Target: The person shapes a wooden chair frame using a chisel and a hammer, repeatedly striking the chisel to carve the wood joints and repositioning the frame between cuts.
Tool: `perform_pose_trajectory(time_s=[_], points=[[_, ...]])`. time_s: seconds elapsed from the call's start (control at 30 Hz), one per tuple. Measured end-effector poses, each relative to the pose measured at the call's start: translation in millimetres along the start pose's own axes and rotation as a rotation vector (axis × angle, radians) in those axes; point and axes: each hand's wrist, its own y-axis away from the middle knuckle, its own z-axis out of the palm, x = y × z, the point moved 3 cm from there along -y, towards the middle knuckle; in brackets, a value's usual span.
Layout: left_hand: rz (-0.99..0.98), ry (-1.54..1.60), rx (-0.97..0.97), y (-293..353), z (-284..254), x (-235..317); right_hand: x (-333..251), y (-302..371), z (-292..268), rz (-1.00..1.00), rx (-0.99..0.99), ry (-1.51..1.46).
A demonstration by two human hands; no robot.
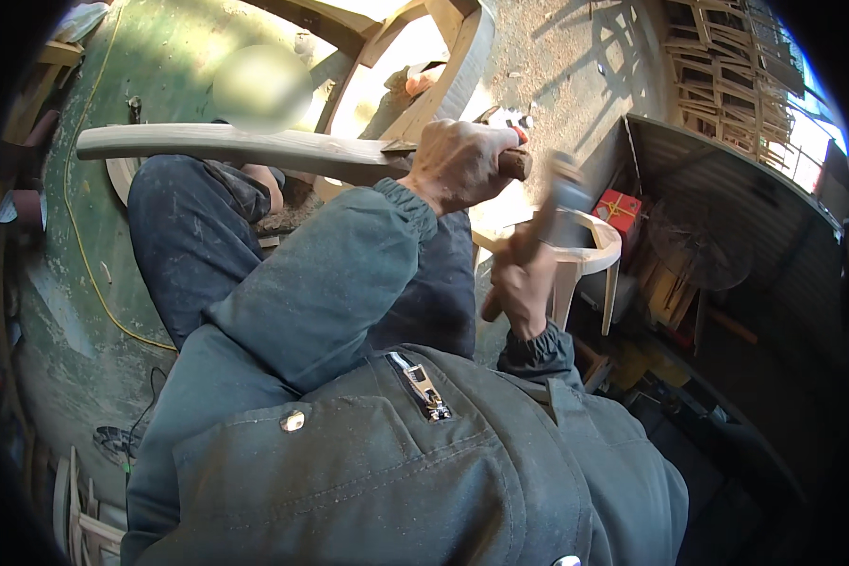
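My left hand point(462, 168) is closed around a chisel, whose round brown wooden handle end point(515, 165) sticks out on the right side of my fist. Its dark tip point(398, 147) meets a long, curved, pale wooden piece point(245, 144), which lies across above my knee and reaches far to the left. To the right, my right hand point(522, 283) grips a hammer point(568, 189) by its wooden handle. The hammer's head is smeared by motion and stands a little apart from the chisel's handle end. My left fist hides most of the chisel.
A pale wooden stool frame point(585, 247) stands beyond my right hand, near a red box point(619, 209). Larger curved wooden frames point(453, 71) lie ahead. Stacked wooden frames point(726, 71) rise at the far right. A yellow cord point(83, 250) runs over the green floor point(42, 311) at left.
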Motion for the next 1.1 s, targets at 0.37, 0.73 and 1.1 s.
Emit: perform_pose_trajectory(time_s=[0.37, 0.73, 1.1], points=[[-0.012, -0.163, -0.206, 6.3, -5.8, -13.7, 4.6, 16.1, 16.8, 0.455, -0.131, -0.34], [0.132, -0.028, 0.189, 13.3, 11.5, 24.9, 9.1, 24.6, -13.2, 0.412, 0.059, -0.551], [-0.036, -0.043, 0.15, 6.3, 19.4, 14.6, -18.1, 18.4, -17.6, 0.208, 0.128, -0.631]])
